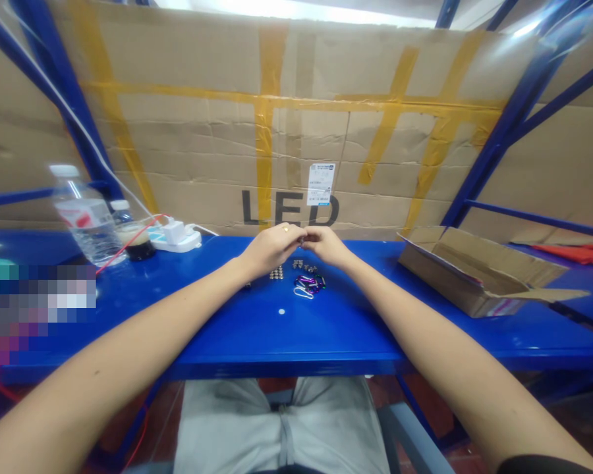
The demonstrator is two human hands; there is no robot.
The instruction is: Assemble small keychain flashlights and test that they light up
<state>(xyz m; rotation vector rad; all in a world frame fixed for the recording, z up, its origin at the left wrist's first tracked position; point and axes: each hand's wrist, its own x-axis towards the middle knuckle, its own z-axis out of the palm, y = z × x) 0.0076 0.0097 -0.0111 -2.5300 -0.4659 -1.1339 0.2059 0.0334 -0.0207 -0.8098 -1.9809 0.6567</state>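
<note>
My left hand (275, 246) and my right hand (327, 245) meet above the far middle of the blue table, fingertips pinched together. Between them is a small, dark metallic piece (301, 241), mostly hidden by the fingers and too small to name. Below the hands lie small shiny metal pieces (276, 272) in tidy rows, and more loose metal pieces (305, 266) sit to their right. Nearer to me is a little group of carabiners (310, 284), purple, dark and silver. A round white spot (281, 311) shows on the table in front of them.
An open cardboard box (474, 276) stands at the right. At the left are a water bottle (86, 217), a smaller bottle with dark liquid (141, 250) and a white power strip (178, 238) with cables. A large taped cardboard sheet (202, 158) rises behind the table.
</note>
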